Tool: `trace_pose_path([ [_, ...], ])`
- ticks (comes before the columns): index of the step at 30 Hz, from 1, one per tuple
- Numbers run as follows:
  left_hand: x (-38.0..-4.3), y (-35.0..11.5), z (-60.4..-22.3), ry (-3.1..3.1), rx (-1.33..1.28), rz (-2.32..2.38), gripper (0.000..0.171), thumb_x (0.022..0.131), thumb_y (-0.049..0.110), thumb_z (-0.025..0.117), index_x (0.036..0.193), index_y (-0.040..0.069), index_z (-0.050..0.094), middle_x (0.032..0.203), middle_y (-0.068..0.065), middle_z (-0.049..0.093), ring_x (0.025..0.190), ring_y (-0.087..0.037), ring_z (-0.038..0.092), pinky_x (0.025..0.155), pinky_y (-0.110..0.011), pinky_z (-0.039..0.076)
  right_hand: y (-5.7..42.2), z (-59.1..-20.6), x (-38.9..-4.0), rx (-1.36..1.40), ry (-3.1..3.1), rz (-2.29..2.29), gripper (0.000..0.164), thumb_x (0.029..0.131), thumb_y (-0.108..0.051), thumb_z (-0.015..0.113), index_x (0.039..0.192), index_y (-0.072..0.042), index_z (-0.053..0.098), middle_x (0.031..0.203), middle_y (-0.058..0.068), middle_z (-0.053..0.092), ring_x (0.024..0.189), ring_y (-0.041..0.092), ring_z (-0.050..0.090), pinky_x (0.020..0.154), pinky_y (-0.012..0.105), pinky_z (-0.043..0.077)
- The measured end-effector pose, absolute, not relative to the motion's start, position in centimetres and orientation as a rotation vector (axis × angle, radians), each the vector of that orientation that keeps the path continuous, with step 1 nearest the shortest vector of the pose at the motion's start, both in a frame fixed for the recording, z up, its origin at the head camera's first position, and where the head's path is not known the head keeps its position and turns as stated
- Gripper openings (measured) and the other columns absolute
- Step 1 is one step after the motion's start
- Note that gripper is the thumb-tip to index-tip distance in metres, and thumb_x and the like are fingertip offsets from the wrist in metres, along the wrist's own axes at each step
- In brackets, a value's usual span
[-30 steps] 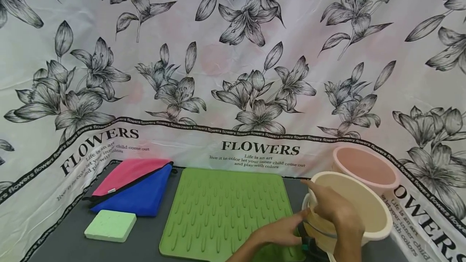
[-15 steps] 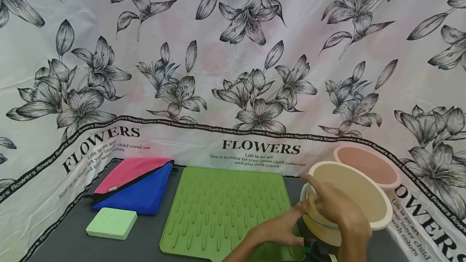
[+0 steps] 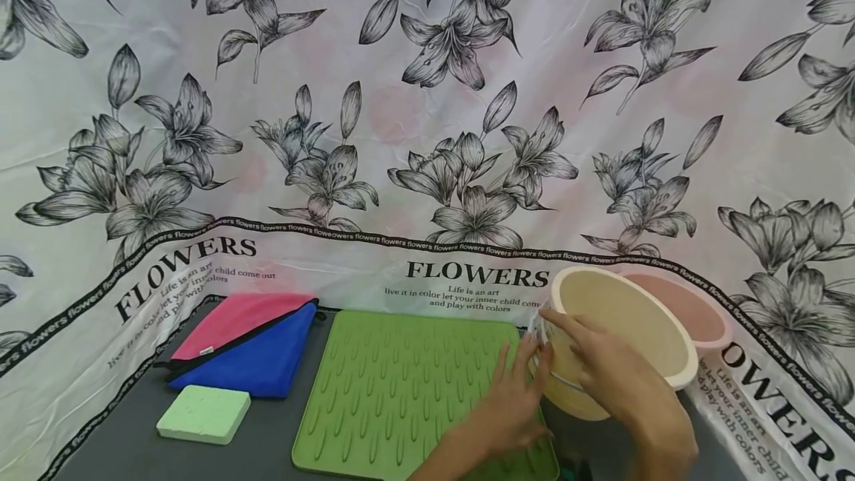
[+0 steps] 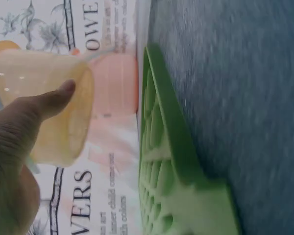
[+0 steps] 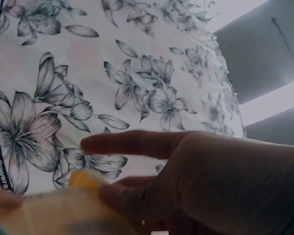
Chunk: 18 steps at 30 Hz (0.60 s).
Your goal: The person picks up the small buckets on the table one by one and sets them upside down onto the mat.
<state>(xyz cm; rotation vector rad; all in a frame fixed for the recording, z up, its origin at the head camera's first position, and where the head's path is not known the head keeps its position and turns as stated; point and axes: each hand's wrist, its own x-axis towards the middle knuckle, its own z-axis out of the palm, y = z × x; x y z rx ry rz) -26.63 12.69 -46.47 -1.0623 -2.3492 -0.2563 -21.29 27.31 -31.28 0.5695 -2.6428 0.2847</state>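
Observation:
A cream-yellow bucket (image 3: 621, 325) with a thin pale handle (image 3: 561, 377) is tilted at the right of the head view. The left wrist view shows its base raised off the dark table. My right hand (image 3: 614, 370) holds the bucket by its left rim, index finger stretched along it, thumb against the wall in the right wrist view. My left hand (image 3: 508, 399) has its fingers spread and fairly straight, the tips at the bucket's left side by the handle. In the left wrist view the left thumb (image 4: 49, 103) lies straight across the bucket's wall.
Behind the bucket stands a pink bucket (image 3: 688, 306). A ridged green mat (image 3: 414, 384) lies mid-table. To its left are a folded pink-and-blue cloth (image 3: 247, 344) and a pale green block (image 3: 203, 413). Flower-printed fabric (image 3: 481, 169) hangs at the back.
The cream-yellow bucket has risen and shifted left, now partly covering the pink one. My right hand moved with it. My left hand's fingers have straightened upward along the bucket's side.

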Motion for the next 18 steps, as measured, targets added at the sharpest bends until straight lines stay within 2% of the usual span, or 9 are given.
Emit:
trace_pose_path([
  [3,-27.4,11.7,-46.3,-2.204,-1.008,-0.296,0.142,0.070,0.055,0.095,0.165,0.001,0.005,0.162,-0.023,0.025,0.158,-0.037,0.031,0.126,-0.053,0.039,27.0,-31.0,-21.1,0.640,-2.469,0.262,0.061,0.086,0.013,0.070,0.140,-0.016,0.067,0.122,0.009,0.075,0.094,0.027,0.075,0.073,0.048,0.062],
  [7,-28.7,10.5,-46.1,-1.971,-0.930,-0.378,0.130,0.062,0.040,0.101,0.163,0.006,0.027,0.153,-0.020,0.035,0.152,-0.035,0.041,0.121,-0.047,0.046,26.3,-30.7,-21.0,0.741,-2.255,0.249,0.063,0.080,0.016,0.074,0.134,-0.016,0.071,0.122,0.005,0.075,0.099,0.027,0.075,0.076,0.048,0.061],
  [9,-29.3,9.9,-46.1,-1.850,-0.884,-0.434,0.116,0.063,0.032,0.101,0.158,0.009,0.040,0.146,-0.018,0.042,0.147,-0.034,0.048,0.119,-0.043,0.049,25.9,-30.5,-21.0,0.785,-2.170,0.259,0.063,0.078,0.018,0.073,0.132,-0.015,0.072,0.124,0.007,0.075,0.102,0.030,0.075,0.080,0.049,0.061],
  [12,-29.8,9.1,-45.8,-1.712,-0.891,-0.560,0.095,0.068,0.018,0.098,0.150,0.011,0.051,0.139,-0.017,0.047,0.141,-0.034,0.054,0.120,-0.037,0.049,25.2,-30.3,-21.0,0.827,-2.063,0.262,0.059,0.078,0.018,0.070,0.128,-0.012,0.074,0.124,0.011,0.075,0.101,0.033,0.073,0.081,0.046,0.059],
  [15,-30.1,8.3,-45.3,-1.625,-0.951,-0.655,0.082,0.071,0.007,0.093,0.142,0.005,0.053,0.136,-0.019,0.048,0.137,-0.036,0.057,0.120,-0.032,0.047,24.5,-30.1,-20.9,0.847,-2.003,0.321,0.030,0.101,0.001,0.060,0.126,-0.009,0.075,0.124,0.015,0.075,0.102,0.033,0.070,0.091,0.030,0.055],
  [16,-30.1,8.1,-45.0,-1.617,-0.970,-0.665,0.080,0.071,0.005,0.093,0.140,0.004,0.052,0.136,-0.019,0.048,0.137,-0.036,0.058,0.119,-0.031,0.046,24.4,-30.0,-20.8,0.845,-1.995,0.353,0.027,0.107,-0.010,0.056,0.126,-0.008,0.075,0.123,0.015,0.075,0.103,0.032,0.069,0.095,0.024,0.052],
  [18,-30.1,7.6,-44.6,-1.608,-0.991,-0.668,0.078,0.071,0.004,0.093,0.137,0.003,0.051,0.136,-0.019,0.048,0.136,-0.037,0.058,0.118,-0.030,0.047,24.0,-29.7,-20.7,0.853,-1.945,0.420,0.037,0.112,-0.027,0.048,0.123,-0.005,0.076,0.120,0.016,0.076,0.105,0.032,0.066,0.103,0.016,0.046],
])
